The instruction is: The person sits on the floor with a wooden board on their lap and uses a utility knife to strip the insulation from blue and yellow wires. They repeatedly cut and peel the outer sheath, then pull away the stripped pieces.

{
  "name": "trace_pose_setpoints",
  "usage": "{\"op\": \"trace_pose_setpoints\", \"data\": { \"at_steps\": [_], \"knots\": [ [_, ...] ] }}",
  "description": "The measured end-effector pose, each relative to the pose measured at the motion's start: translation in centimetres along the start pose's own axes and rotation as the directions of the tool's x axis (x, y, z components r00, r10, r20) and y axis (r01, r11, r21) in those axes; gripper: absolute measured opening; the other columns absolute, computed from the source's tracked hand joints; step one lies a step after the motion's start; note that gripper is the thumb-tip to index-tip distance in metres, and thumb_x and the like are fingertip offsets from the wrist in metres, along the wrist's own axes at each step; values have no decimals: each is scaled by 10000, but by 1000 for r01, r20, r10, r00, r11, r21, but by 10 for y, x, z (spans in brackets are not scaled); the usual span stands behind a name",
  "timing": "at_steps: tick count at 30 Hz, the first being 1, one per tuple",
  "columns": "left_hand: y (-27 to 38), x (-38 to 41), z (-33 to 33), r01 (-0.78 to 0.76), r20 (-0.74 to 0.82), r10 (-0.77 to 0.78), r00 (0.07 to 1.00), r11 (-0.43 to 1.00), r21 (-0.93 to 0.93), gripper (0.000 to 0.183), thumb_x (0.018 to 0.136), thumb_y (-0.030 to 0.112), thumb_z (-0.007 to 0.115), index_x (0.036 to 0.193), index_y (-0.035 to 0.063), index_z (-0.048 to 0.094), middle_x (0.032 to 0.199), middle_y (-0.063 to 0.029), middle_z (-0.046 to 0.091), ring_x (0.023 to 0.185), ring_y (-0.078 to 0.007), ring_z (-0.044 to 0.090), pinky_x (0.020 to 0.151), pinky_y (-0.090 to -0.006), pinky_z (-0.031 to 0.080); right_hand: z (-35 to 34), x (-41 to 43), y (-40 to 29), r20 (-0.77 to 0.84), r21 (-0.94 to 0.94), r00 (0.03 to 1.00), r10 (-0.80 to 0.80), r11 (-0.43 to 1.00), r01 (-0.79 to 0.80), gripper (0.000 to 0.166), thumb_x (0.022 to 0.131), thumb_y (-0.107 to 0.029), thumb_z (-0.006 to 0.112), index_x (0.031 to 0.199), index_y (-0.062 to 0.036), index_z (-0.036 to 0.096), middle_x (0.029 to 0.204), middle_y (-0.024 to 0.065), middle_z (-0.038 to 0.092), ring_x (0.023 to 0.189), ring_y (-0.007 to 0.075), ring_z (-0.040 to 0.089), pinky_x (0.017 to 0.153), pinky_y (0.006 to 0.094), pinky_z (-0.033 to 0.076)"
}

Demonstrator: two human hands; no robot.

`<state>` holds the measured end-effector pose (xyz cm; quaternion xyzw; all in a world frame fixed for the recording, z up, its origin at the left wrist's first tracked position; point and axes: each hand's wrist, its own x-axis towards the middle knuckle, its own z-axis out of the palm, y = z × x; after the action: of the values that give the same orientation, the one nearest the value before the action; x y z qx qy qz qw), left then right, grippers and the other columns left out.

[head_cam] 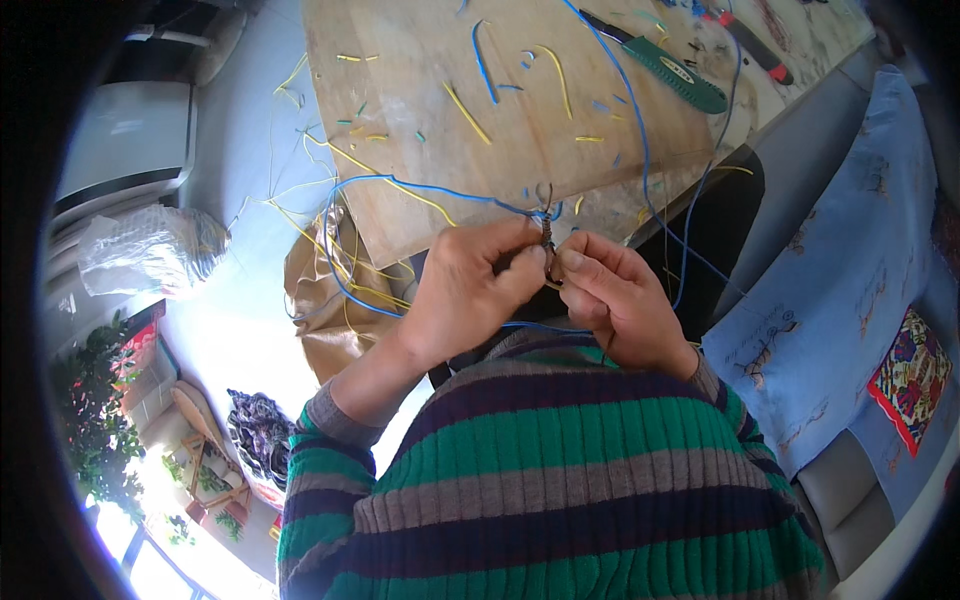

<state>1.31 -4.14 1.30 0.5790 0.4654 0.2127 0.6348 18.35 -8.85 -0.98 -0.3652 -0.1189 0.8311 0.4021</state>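
Observation:
My left hand (484, 281) pinches a small dark piece of coiled wire (547, 229) between thumb and fingers, just off the near edge of a wooden board (405, 90). Close against it on the right, my right hand (619, 289) grips the lower end of the same piece with its fingertips; its exact shape there is hidden. A blue insulated wire (442, 192) runs from the top of the coil to the left and loops down behind my left wrist. Yellow wires (360, 160) trail from the board's left edge. Short yellow, blue and green wire scraps lie on the board.
A green-handled tool (675, 75), seemingly a folding saw, lies at the board's upper right, beside a red-and-black tool handle (757, 49) on the marble-patterned table (817, 37). A brown bag (307, 277) stands below left. A blue-covered seat (810, 300) is at right.

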Motion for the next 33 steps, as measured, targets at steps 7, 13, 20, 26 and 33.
{"op": "trace_pose_setpoints", "data": {
  "at_steps": [7,13,20,26,33],
  "knots": [
    [-14,-33,0,447,399,-215,891,267,-854,219,811,232,547,722,37,501,493,-10,394,446,-88,355,442,-205,291,12,-13,-11,117,-212,992,44,977,-18,128,905,-162,534,908,-36,559,779,-53,522,713,12,449,623,168,361],
    [-33,-56,-4,343,306,-193,932,207,-916,276,825,304,551,744,42,511,525,-19,412,455,-95,344,462,-206,289,20,0,-7,122,-495,992,-25,865,83,144,895,-147,540,868,-7,557,745,-22,528,690,57,469,611,209,393],
    [-33,-26,8,172,110,-133,985,716,-676,181,896,149,482,767,28,520,617,-15,499,543,-83,429,510,-217,323,3,3,-1,-47,-283,996,-74,957,57,125,899,-151,532,888,-32,570,738,-49,520,662,51,453,576,203,378],
    [-36,-52,-19,165,-109,-232,967,888,-429,224,931,178,450,940,-24,545,787,-83,588,606,-107,512,573,-233,414,-21,-15,-7,-235,-78,971,-34,997,16,152,932,-160,468,872,-34,531,566,-62,387,428,26,299,401,167,216],
    [-32,-34,-42,-215,-521,134,843,972,-98,320,929,245,508,1071,-41,540,935,-111,620,771,-124,552,703,-247,456,-15,4,-14,-59,240,994,96,968,-79,176,959,-203,420,936,-40,483,534,-67,304,438,30,251,403,185,201]
  ]
}}
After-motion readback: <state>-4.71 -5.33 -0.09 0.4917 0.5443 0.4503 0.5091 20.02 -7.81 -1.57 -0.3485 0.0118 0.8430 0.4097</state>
